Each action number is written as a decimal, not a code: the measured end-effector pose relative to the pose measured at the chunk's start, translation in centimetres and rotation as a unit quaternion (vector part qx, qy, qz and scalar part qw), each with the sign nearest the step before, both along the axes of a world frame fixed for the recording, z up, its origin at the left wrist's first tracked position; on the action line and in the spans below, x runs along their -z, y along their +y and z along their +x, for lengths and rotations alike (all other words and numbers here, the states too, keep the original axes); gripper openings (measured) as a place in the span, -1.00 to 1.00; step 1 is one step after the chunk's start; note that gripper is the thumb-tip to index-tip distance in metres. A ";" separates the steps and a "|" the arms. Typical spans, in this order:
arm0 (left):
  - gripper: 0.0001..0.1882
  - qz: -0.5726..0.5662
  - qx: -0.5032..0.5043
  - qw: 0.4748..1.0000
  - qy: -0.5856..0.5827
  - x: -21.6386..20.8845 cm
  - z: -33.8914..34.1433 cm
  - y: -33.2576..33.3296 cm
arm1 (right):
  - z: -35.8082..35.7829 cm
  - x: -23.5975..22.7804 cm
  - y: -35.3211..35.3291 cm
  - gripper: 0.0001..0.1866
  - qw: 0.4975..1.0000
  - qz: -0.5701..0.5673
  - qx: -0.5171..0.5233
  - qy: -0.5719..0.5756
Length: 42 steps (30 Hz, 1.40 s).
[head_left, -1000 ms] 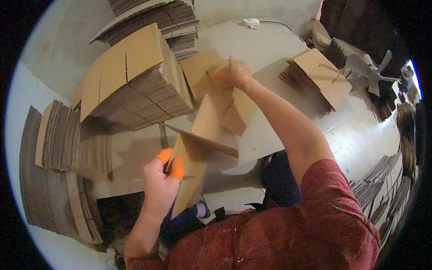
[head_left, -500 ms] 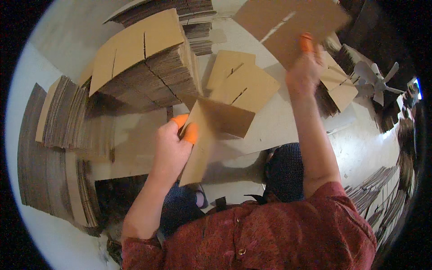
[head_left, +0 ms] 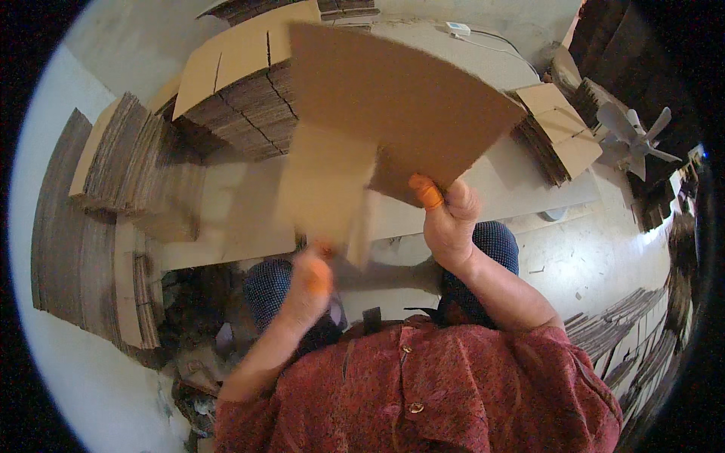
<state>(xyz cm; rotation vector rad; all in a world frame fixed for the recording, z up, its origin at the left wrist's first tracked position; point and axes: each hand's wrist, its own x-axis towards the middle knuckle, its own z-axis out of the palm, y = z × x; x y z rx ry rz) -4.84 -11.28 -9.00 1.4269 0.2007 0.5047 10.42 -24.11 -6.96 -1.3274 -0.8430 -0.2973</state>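
Observation:
My right hand (head_left: 451, 223), with orange finger covers, grips a large brown cardboard sheet (head_left: 400, 90) by its near right edge. The sheet spans the middle of the view, tilted above the table. Smaller cardboard pieces (head_left: 325, 177) stand up in my left hand (head_left: 311, 279), which also wears orange covers and is smeared by motion. They overlap the large sheet in the picture; whether they are joined to it I cannot tell. Behind the sheet, a tall stack of slotted cardboard sheets (head_left: 226, 64) is partly hidden.
More cardboard stacks (head_left: 124, 162) stand along the left wall. A smaller slotted stack (head_left: 560, 128) sits at the right of the table (head_left: 513, 170), beside a fan (head_left: 638, 140). A white device with a cable (head_left: 458, 29) lies at the back. Bundled cardboard (head_left: 615, 317) lies at the lower right.
My right hand has come down and toward the middle with the large sheet. My left hand has moved slightly right and nearer my body, and its pieces now stand more upright.

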 end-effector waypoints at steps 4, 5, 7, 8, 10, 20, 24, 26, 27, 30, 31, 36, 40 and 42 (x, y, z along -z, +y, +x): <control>-0.45 0.244 -0.042 0.968 0.037 0.3 0.3 -2.0 | -0.2 0.0 -0.3 -0.78 0.999 -0.025 0.005 0.042; -0.52 0.281 -0.054 0.953 0.101 0.6 0.6 -1.5 | -0.4 -0.5 -0.6 -0.79 0.999 -0.040 0.007 0.031; -0.63 0.324 -0.072 0.930 0.156 0.5 0.9 -1.3 | -1.1 -1.5 -1.2 -0.83 0.997 -0.071 0.011 0.009; -0.68 0.332 -0.076 0.929 0.148 0.3 1.0 -1.5 | -1.1 -1.4 -1.4 -0.84 0.995 -0.096 0.007 0.002; -0.75 0.363 -0.101 0.922 0.093 0.8 1.3 -1.7 | -0.9 -0.4 -1.6 -0.87 0.989 -0.147 0.000 -0.011; -0.78 0.227 -0.131 0.962 0.075 1.5 1.9 -1.3 | 0.2 10.2 -2.0 -0.84 0.941 -0.335 -0.039 -0.038; -0.63 0.194 -0.114 0.973 0.044 2.3 1.9 -1.1 | -0.4 7.7 -2.9 -0.65 0.921 -0.384 -0.026 -0.060; -0.46 0.170 -0.153 0.973 -0.032 2.5 2.3 -1.3 | -2.0 4.6 -4.3 -0.51 0.948 -0.297 0.042 -0.109; -0.42 0.158 -0.116 0.979 -0.054 2.1 2.3 -1.5 | -1.4 3.9 -5.4 -0.47 0.960 -0.234 0.081 -0.132; -0.31 0.138 -0.026 0.985 -0.098 1.4 2.1 -1.8 | 2.1 -0.8 -5.7 -0.42 0.958 -0.156 0.204 -0.124; -0.30 0.142 -0.007 0.984 -0.108 2.0 2.7 -1.8 | 3.2 -1.0 -5.5 -0.43 0.975 -0.172 0.137 -0.018; -0.11 0.246 0.132 0.956 -0.087 -0.1 4.5 -4.3 | 2.2 -1.7 -4.0 -0.59 0.903 -0.263 -0.176 0.291; -0.07 0.203 0.206 0.955 -0.066 0.1 5.2 -5.6 | -0.3 -4.0 -4.2 -0.54 0.870 -0.268 -0.215 0.353; -0.11 0.174 0.163 0.969 -0.069 0.1 5.1 -6.3 | 0.6 -3.6 -5.9 -0.63 0.887 -0.214 -0.186 0.364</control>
